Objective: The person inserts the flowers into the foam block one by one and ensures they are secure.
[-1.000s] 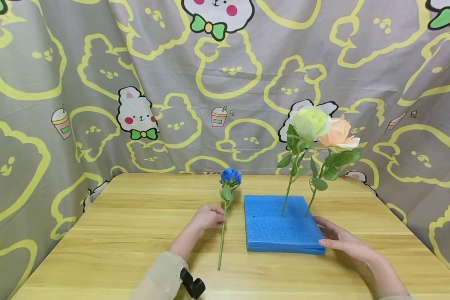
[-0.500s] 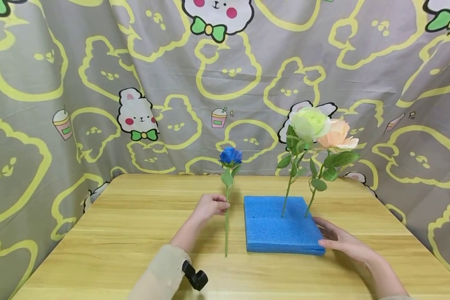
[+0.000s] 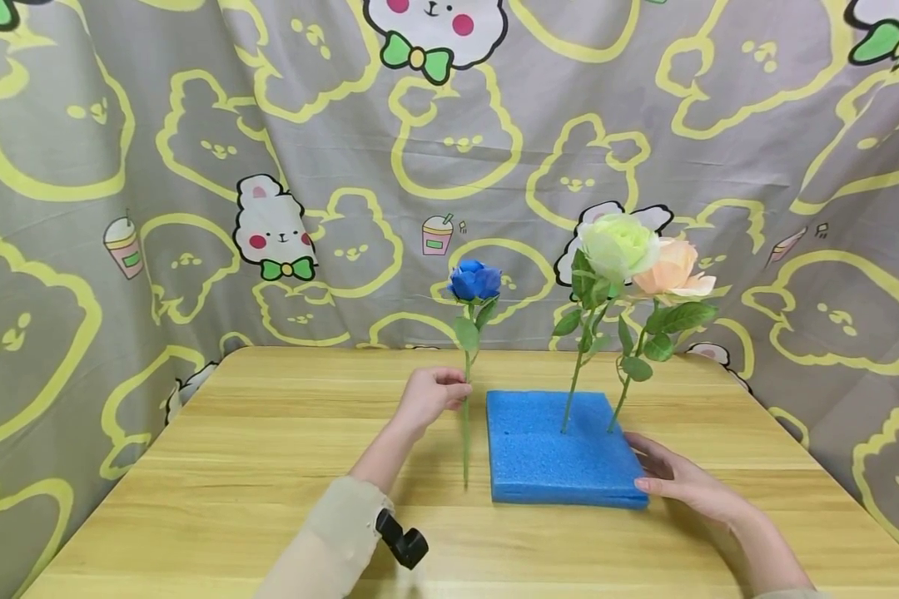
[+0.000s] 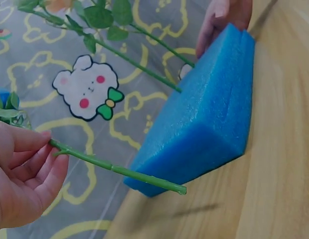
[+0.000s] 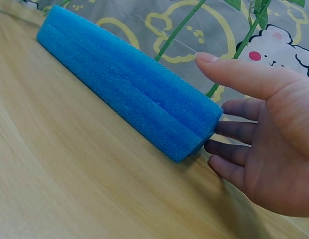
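My left hand (image 3: 436, 394) pinches the green stem of a blue artificial rose (image 3: 475, 281), which stands upright just left of a blue foam block (image 3: 547, 462). In the left wrist view the bare cut end of the stem (image 4: 144, 177) points past the block's near corner, above the table. My right hand (image 3: 682, 478) rests against the block's right side, fingers extended along the edge and thumb at the front corner. Two more artificial roses, a pale green one (image 3: 618, 246) and a peach one (image 3: 673, 268), stand with their stems stuck in the block's right half.
Everything is on a light wooden table (image 3: 270, 433). Behind and beside it hangs a grey curtain (image 3: 330, 150) with cartoon prints. A black camera mount (image 3: 402, 539) sits on the left sleeve.
My left hand has lifted the blue rose off the table, moving it up and slightly right and bringing it more upright. The right hand and foam block stay in place.
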`<state>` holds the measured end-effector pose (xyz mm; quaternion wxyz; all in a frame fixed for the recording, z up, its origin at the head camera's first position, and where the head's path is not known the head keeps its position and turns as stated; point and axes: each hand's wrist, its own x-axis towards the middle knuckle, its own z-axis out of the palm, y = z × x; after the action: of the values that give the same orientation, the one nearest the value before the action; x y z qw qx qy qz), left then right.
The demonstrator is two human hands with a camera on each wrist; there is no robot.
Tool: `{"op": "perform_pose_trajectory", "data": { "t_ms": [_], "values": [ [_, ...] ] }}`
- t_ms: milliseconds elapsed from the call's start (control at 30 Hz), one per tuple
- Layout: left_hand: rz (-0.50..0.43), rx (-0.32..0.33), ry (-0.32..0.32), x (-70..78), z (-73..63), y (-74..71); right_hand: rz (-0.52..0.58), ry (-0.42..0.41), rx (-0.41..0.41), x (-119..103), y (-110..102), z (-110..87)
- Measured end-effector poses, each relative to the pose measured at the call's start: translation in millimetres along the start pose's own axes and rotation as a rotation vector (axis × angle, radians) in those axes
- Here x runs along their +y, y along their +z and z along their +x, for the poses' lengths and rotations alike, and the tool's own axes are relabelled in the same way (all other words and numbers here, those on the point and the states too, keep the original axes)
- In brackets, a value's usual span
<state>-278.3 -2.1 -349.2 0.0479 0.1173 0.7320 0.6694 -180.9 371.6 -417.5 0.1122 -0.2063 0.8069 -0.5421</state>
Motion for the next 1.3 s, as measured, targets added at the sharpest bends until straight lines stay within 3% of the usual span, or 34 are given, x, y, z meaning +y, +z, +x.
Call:
{"op": "perform_pose_trajectory", "data": {
  "t_ms": [300, 600, 900, 1067, 1300],
  "values": [
    [0.105, 0.029, 0.041, 12.6, 4.6, 7.1, -0.067, 0.053, 0.015, -2, -1, -1.8],
    [0.104, 0.000, 0.144, 23.3, 10.6, 20.2, -0.010, 0.024, 0.002, -1, 0, -1.8],
    [0.130, 0.017, 0.200, 30.3, 15.1, 32.3, -0.042, 0.029, 0.020, -2, 0, -1.2],
    [0.087, 0.022, 0.217, 28.5, 18.8, 37.9, -0.029, -0.018, 0.036, 1, 1, 0.6],
    [0.123, 0.012, 0.218, 24.9, 18.9, 43.1, -0.031, -0.024, 0.038, 1, 1, 1.5]
  ]
}}
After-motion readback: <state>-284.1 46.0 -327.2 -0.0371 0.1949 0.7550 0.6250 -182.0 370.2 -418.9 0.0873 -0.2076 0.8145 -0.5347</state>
